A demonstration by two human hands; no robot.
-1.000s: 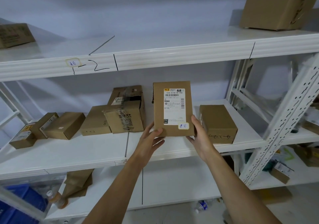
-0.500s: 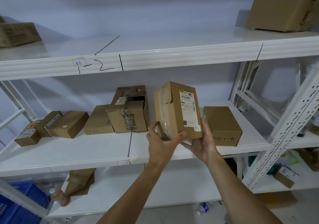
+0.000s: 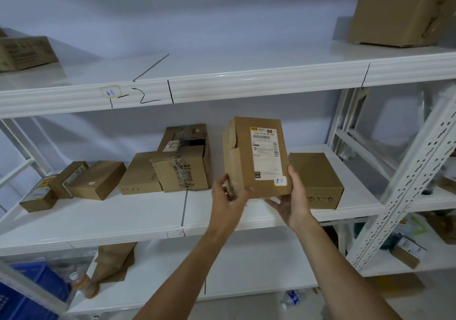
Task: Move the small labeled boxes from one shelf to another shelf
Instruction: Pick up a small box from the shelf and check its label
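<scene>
Held box (image 3: 256, 155) filling gap at centre, left hand (image 3: 228, 197) and right hand (image 3: 292, 200) gripping its lower corners. Plain box (image 3: 315, 179) crowding at 3 o'clock, just beside right hand. Taped box (image 3: 183, 161) blocking at 9 o'clock, narrow gap between. Middle shelf (image 3: 148, 218) front strip lying bare at 6 to 8 o'clock. Upper shelf (image 3: 234, 65) offering wide open stretch at 12 o'clock, large carton (image 3: 399, 11) sitting at 2 o'clock.

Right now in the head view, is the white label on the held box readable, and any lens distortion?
Head view: the white shipping label on the held brown cardboard box is soft, only barcode blocks discernible; wide-angle bending curves the white shelf edge; lighting even, no glare.
</scene>
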